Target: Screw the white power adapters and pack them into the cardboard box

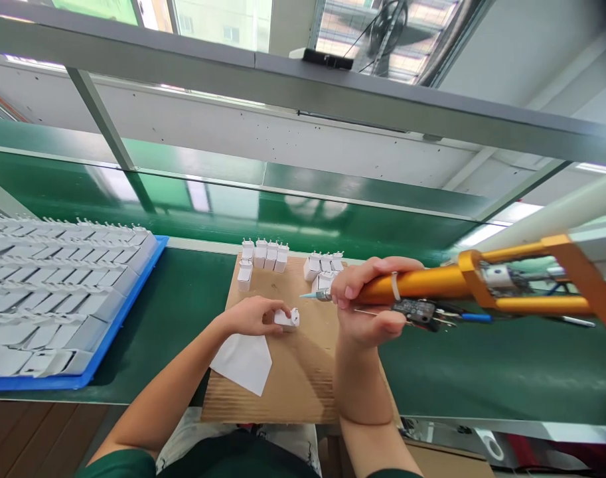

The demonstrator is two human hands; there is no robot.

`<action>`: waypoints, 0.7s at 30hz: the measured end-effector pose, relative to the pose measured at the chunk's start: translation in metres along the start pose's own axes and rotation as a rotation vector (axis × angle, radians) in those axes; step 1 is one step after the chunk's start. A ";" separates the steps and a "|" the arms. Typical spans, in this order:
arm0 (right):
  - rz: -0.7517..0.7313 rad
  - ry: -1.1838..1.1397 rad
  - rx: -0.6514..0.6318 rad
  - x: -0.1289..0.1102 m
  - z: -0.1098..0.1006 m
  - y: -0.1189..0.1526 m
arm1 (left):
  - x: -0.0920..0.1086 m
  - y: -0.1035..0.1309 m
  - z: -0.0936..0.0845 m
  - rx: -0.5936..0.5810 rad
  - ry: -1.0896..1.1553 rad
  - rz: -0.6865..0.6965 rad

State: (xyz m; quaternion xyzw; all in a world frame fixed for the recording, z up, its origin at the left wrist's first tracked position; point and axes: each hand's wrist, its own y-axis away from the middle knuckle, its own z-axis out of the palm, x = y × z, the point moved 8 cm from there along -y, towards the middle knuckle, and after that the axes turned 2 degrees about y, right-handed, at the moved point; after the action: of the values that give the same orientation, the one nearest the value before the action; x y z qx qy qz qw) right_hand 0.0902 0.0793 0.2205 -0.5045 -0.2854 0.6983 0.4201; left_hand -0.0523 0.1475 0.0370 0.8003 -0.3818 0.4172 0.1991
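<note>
I see L hand [251, 316] pinching white boxy plastic plug [284, 320] off brown cardboard sheet's [303, 395] edges, R hand [353, 326] wrapped round orange tubular metal tool [427, 283]; prob. aligning, needs blue conical tip [310, 295] nearer.

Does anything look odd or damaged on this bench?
I see no spill or obvious damage. The white paper by the left hand lies askew on the cardboard, its edges out of line with it.
</note>
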 end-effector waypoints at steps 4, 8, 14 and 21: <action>-0.005 -0.052 -0.008 0.000 0.002 0.000 | 0.000 0.001 0.000 0.038 -0.097 -0.014; -0.012 -0.049 0.015 -0.001 0.003 -0.001 | -0.017 0.000 -0.020 0.350 -0.258 -0.117; -0.006 -0.022 0.018 -0.001 0.006 -0.003 | -0.036 0.007 -0.031 0.633 -0.547 -0.258; -0.001 0.001 0.009 -0.001 0.006 -0.003 | -0.032 0.004 -0.031 0.664 -0.634 -0.251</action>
State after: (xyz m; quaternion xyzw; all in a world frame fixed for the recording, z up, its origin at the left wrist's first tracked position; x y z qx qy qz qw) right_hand 0.0859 0.0804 0.2254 -0.5028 -0.2821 0.6991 0.4230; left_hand -0.0827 0.1794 0.0283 0.9485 -0.1699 0.2245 -0.1451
